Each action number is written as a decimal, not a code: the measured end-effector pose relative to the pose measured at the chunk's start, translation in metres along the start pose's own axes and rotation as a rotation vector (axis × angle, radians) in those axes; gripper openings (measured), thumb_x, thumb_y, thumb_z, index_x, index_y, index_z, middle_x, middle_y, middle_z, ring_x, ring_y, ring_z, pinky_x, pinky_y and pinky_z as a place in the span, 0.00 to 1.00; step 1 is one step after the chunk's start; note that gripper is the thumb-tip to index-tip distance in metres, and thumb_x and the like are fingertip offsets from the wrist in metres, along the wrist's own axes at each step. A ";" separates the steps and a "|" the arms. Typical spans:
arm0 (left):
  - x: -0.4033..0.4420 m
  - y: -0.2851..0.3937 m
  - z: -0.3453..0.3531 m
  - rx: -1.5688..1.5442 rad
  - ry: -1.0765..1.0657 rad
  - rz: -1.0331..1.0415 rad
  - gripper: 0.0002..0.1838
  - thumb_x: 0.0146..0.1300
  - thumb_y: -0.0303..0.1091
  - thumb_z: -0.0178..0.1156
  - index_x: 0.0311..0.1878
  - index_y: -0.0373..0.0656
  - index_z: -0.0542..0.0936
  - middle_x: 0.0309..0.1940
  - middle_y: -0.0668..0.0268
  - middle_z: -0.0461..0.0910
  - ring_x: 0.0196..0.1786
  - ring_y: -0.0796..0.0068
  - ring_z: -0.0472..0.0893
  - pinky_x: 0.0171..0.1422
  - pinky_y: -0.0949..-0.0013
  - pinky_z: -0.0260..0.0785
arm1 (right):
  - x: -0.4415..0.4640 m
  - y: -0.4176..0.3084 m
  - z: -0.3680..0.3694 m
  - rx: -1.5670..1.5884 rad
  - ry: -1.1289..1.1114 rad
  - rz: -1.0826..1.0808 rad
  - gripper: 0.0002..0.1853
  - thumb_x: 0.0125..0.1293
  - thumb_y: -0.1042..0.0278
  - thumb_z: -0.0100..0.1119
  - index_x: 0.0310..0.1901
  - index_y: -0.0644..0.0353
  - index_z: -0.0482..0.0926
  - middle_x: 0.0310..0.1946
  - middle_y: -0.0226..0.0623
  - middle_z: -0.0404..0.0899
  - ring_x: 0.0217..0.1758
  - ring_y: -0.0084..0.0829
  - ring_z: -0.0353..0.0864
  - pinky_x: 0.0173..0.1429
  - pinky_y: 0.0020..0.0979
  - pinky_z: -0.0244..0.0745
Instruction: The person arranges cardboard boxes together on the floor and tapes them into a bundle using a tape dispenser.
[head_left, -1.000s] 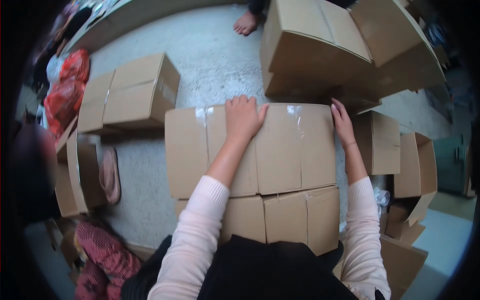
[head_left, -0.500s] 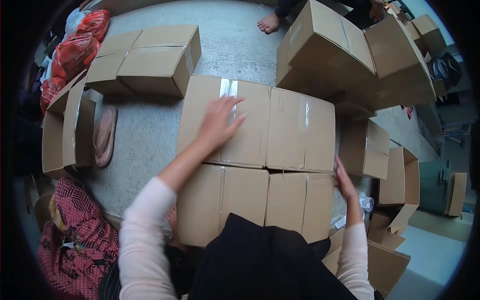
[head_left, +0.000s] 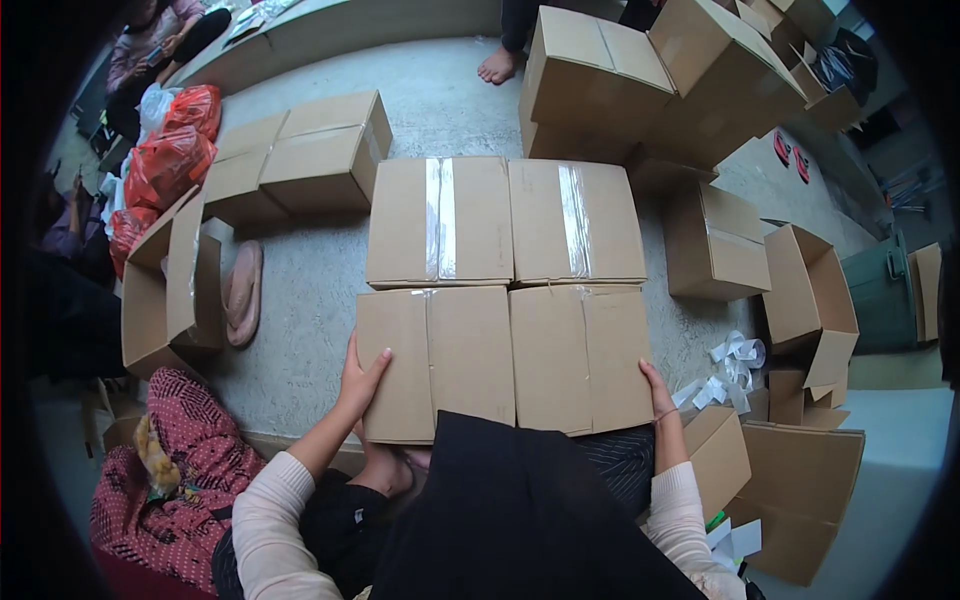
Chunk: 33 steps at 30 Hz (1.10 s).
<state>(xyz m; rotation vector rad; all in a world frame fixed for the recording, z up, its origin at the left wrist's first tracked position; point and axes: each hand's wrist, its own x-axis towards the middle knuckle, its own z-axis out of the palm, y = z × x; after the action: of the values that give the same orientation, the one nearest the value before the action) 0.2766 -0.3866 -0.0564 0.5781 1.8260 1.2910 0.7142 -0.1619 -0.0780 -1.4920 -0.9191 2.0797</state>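
Note:
In front of me sits a block of cardboard boxes, two in the far row and two in the near row. The far-left box (head_left: 480,225) and far-right box (head_left: 605,225) each carry a shiny strip of clear tape. My left hand (head_left: 362,382) grips the outer left side of the near-left box (head_left: 470,355), thumb toward its top. On the opposite side, my right hand (head_left: 660,392) presses against the near-right box (head_left: 550,355), its fingertips at the edge. The near boxes lie side by side between my hands. My palms are partly hidden by the boxes.
Closed boxes (head_left: 325,150) stand at the back left, beside red plastic bags (head_left: 170,165). A pink sandal (head_left: 243,290) lies left of the block. More boxes (head_left: 595,75) are stacked at the back right. Crumpled tape (head_left: 738,355) and a green bin (head_left: 875,295) are on the right.
My left hand has come back from the far-left box's top to the near-left box's side. My right hand has moved nearer along the right side. The boxes sit straighter, and the camera view has shifted.

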 end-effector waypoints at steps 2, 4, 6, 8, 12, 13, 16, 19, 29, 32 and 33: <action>0.002 0.001 -0.004 0.111 0.025 0.053 0.39 0.56 0.40 0.61 0.65 0.39 0.52 0.57 0.52 0.65 0.60 0.62 0.66 0.63 0.64 0.59 | 0.002 0.007 0.007 -0.004 0.043 0.000 0.24 0.60 0.51 0.52 0.51 0.62 0.72 0.44 0.35 0.76 0.46 0.27 0.75 0.51 0.26 0.70; 0.004 0.002 -0.006 0.223 0.054 0.102 0.39 0.55 0.40 0.61 0.65 0.38 0.52 0.57 0.52 0.65 0.60 0.61 0.66 0.62 0.64 0.59 | 0.000 0.004 0.012 0.017 0.014 -0.001 0.24 0.60 0.51 0.52 0.51 0.62 0.72 0.45 0.36 0.76 0.47 0.27 0.75 0.51 0.27 0.70; 0.004 0.001 -0.002 0.236 0.089 0.115 0.39 0.54 0.40 0.62 0.64 0.37 0.53 0.56 0.52 0.67 0.58 0.62 0.68 0.62 0.65 0.59 | 0.000 0.004 0.010 0.035 -0.001 0.003 0.24 0.60 0.51 0.52 0.51 0.62 0.72 0.45 0.36 0.76 0.47 0.28 0.75 0.52 0.27 0.70; 0.003 0.002 -0.002 0.244 0.087 0.123 0.38 0.54 0.40 0.62 0.63 0.36 0.55 0.55 0.52 0.68 0.57 0.62 0.69 0.61 0.65 0.60 | 0.006 0.009 0.004 0.034 -0.011 -0.005 0.25 0.61 0.51 0.52 0.53 0.62 0.70 0.47 0.37 0.75 0.48 0.29 0.75 0.53 0.27 0.70; 0.001 0.002 0.001 0.258 0.105 0.083 0.37 0.54 0.41 0.63 0.61 0.36 0.57 0.53 0.52 0.68 0.55 0.63 0.70 0.58 0.66 0.63 | 0.007 0.015 0.001 0.064 -0.036 -0.057 0.26 0.62 0.52 0.51 0.55 0.63 0.68 0.51 0.37 0.73 0.52 0.29 0.73 0.56 0.27 0.67; 0.000 0.003 0.002 0.229 0.110 0.070 0.37 0.54 0.42 0.63 0.61 0.36 0.57 0.53 0.52 0.69 0.54 0.64 0.71 0.57 0.66 0.64 | 0.001 0.014 0.007 0.072 -0.034 -0.085 0.26 0.63 0.53 0.50 0.56 0.63 0.67 0.52 0.37 0.71 0.54 0.28 0.71 0.57 0.27 0.66; 0.001 0.002 0.005 0.198 0.122 0.060 0.37 0.53 0.43 0.64 0.60 0.36 0.58 0.51 0.52 0.70 0.54 0.64 0.71 0.56 0.67 0.65 | 0.002 0.009 0.010 0.059 -0.055 -0.140 0.25 0.64 0.54 0.48 0.58 0.62 0.65 0.55 0.36 0.69 0.57 0.28 0.68 0.60 0.27 0.63; 0.001 0.004 0.004 0.214 0.118 0.039 0.37 0.53 0.43 0.64 0.60 0.36 0.58 0.51 0.52 0.70 0.53 0.64 0.72 0.56 0.67 0.65 | 0.003 0.011 0.008 0.046 -0.074 -0.138 0.25 0.65 0.54 0.46 0.58 0.61 0.65 0.56 0.35 0.68 0.58 0.27 0.67 0.60 0.26 0.62; 0.001 0.001 0.005 0.312 0.178 0.047 0.37 0.53 0.46 0.63 0.60 0.36 0.59 0.51 0.51 0.71 0.53 0.63 0.72 0.56 0.66 0.65 | 0.023 0.004 -0.001 -0.298 0.307 -0.564 0.31 0.64 0.48 0.46 0.63 0.59 0.58 0.62 0.42 0.59 0.64 0.34 0.57 0.65 0.34 0.51; 0.001 0.002 0.006 0.351 0.205 0.071 0.36 0.53 0.46 0.63 0.59 0.36 0.60 0.50 0.51 0.71 0.52 0.63 0.73 0.56 0.66 0.65 | -0.021 -0.033 0.044 -1.096 0.787 -1.045 0.38 0.60 0.43 0.48 0.65 0.58 0.54 0.66 0.48 0.51 0.70 0.43 0.47 0.69 0.46 0.41; 0.000 0.002 0.007 0.349 0.204 0.070 0.36 0.53 0.46 0.63 0.59 0.36 0.60 0.50 0.51 0.71 0.52 0.63 0.73 0.56 0.66 0.65 | -0.034 -0.035 0.067 -1.192 0.697 -1.118 0.40 0.58 0.41 0.48 0.65 0.57 0.54 0.67 0.47 0.49 0.70 0.44 0.46 0.68 0.52 0.37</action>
<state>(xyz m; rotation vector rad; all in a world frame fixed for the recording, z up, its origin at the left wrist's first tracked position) 0.2828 -0.3820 -0.0558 0.7231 2.2415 1.1148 0.6616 -0.1782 -0.0161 -1.3510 -2.0934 0.0893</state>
